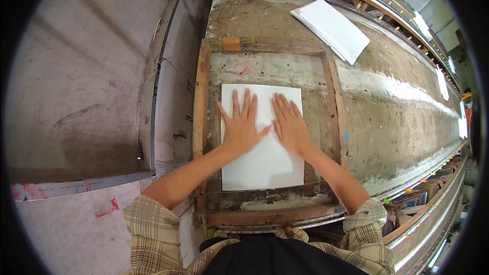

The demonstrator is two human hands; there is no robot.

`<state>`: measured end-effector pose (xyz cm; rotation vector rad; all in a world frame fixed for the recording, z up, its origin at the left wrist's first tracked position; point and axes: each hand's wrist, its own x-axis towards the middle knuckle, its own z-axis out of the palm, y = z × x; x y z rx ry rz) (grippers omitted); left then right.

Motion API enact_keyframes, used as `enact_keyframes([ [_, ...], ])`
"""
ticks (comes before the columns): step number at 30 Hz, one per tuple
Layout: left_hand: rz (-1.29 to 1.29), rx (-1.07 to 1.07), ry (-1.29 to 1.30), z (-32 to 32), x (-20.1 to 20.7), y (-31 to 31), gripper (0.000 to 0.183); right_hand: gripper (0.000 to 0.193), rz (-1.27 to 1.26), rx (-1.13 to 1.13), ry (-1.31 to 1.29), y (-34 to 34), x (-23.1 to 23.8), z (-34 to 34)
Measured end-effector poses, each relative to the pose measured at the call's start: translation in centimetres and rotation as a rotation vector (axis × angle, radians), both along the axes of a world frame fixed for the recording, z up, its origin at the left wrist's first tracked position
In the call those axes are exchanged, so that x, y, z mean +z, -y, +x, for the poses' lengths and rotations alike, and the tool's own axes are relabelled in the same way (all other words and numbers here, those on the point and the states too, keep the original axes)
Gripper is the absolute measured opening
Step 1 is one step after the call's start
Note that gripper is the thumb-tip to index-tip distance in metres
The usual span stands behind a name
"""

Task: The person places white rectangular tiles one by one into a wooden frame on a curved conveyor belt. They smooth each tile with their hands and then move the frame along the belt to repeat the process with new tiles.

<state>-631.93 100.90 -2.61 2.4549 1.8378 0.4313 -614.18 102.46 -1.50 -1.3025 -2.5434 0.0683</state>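
Note:
A white sheet of paper (262,168) lies flat inside a worn wooden frame (201,102) on the long table. My left hand (241,126) rests palm down on the sheet's left half, its fingers spread. On the right half lies my right hand (291,126), also flat, with its fingers stretched out and closer together. The two thumbs nearly meet at the middle of the paper. Neither hand holds anything. Whether the paper is one sheet or several cannot be told.
Beyond the frame's far right corner, a stack of white paper (331,28) lies on the stained long table (402,122). An orange-brown piece (231,44) sits on the frame's far bar. A grey wall (86,81) stands at the left. Clips line the table's edges.

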Motion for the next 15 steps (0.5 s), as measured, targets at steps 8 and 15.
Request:
enact_keyframes([
  [8,0.013,0.082,0.041,-0.3,0.0,-4.5,0.087,0.052,0.064,-0.082,-0.014,-6.1,-1.5,-0.7],
  [15,0.052,-0.083,0.004,0.3,-1.4,0.2,0.096,0.053,0.070,-0.127,0.004,-1.6,-1.5,-0.5],
])
